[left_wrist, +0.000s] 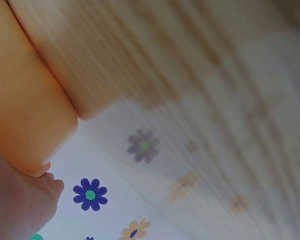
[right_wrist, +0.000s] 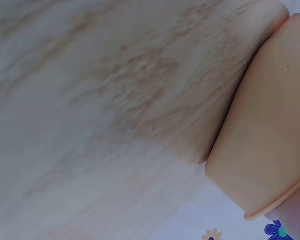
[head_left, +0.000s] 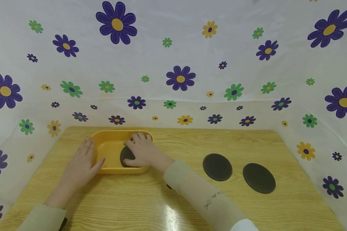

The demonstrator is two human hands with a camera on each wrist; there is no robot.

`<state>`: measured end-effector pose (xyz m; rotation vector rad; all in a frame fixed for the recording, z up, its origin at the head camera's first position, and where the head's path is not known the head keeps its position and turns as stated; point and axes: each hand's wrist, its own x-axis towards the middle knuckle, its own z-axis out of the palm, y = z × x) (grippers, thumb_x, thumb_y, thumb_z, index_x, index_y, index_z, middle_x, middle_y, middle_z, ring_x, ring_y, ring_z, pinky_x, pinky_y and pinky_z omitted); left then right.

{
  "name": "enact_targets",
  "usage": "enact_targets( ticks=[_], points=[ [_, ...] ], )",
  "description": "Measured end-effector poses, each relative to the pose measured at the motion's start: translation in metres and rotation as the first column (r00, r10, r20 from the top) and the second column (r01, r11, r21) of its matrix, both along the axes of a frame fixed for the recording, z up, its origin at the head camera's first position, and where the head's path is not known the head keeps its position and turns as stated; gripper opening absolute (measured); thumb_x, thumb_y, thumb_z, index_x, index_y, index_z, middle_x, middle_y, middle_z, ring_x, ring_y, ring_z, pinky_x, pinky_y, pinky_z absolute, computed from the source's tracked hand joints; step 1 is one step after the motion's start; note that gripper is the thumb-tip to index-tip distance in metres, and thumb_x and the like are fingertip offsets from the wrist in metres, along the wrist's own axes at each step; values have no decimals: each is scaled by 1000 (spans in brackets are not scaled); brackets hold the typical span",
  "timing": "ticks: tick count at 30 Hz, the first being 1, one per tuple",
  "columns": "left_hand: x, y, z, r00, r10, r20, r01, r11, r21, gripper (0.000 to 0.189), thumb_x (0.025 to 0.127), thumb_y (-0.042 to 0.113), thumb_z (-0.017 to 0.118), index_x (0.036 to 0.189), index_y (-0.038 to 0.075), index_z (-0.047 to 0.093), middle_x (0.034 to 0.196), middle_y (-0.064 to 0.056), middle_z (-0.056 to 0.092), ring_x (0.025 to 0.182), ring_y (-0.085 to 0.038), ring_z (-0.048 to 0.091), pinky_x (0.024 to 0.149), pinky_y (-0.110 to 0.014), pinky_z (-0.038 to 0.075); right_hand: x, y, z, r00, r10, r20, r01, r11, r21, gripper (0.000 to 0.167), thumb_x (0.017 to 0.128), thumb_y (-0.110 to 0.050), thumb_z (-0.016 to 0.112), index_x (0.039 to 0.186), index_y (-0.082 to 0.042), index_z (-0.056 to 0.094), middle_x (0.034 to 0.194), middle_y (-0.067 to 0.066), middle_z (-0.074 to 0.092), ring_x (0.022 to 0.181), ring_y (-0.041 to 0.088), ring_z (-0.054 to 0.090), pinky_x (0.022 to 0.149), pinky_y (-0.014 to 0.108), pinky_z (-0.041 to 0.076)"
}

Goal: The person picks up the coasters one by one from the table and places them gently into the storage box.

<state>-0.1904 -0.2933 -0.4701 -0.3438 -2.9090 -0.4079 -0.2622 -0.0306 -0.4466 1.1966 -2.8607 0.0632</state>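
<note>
A yellow rectangular tray (head_left: pixel 110 171) with rounded corners sits on the wooden table at the left. Inside its right half is a flat black round disc (head_left: pixel 125 154), partly covered by my right hand (head_left: pixel 141 150). That hand reaches over the tray's right side and grips the disc, thumb at the near edge and fingers spread toward the far edge. Along the tray's left rim rests my left hand (head_left: pixel 81 162), fingers straight and thumb reaching over the rim. In the left wrist view, part of the left hand (left_wrist: pixel 25 200) touches the rim of the tray (left_wrist: pixel 30 100).
Two more black discs (head_left: pixel 217 167) (head_left: pixel 259 178) lie flat on the right part of the wooden table (head_left: pixel 173 147). A white cloth (head_left: pixel 150 57) printed with flowers surrounds the table at the back and sides.
</note>
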Motion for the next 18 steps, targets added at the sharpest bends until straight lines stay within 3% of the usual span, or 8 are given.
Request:
enact_targets(
  ticks=[10,18],
  points=[
    [0,0,0,1000,-9,-14,9,1000,10,86,109,45,52,160,-18,23,169,-39,20,159,-56,21,134,-61,17,0,7,2,1000,22,-18,-23,998,-64,53,102,-51,59,148,-25,57,148,4,53,137,23,46,111,46,44],
    [0,0,-1,1000,-4,-6,4,1000,17,86,109,45,51,161,-18,22,170,-39,19,160,-55,19,135,-59,13,8,25,12,995,90,-37,-94,988,-126,50,102,-43,61,147,-21,58,150,7,53,139,26,47,114,48,43]
  ],
)
